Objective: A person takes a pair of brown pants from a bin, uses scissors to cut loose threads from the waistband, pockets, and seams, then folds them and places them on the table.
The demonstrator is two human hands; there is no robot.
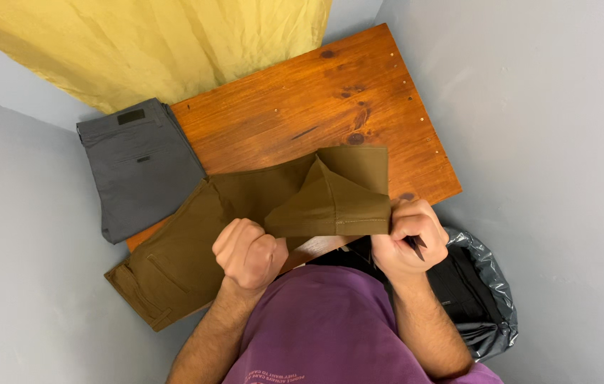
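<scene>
Olive-brown cotton trousers (245,213) lie across the wooden table's (302,107) near edge, leg ends folded halfway back. Your left hand (248,254) and right hand (408,238) pinch the hem; the waist still overhangs. Folded grey trousers (138,167) sit at the left corner.

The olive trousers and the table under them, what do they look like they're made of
Olive trousers: apparently a matte woven cotton twill; soft folds and a stitched hem show where the left hand and right hand pinch the leg end.
Table: wood with a glossy reddish-brown varnish; grain lines and dark knots show.
</scene>
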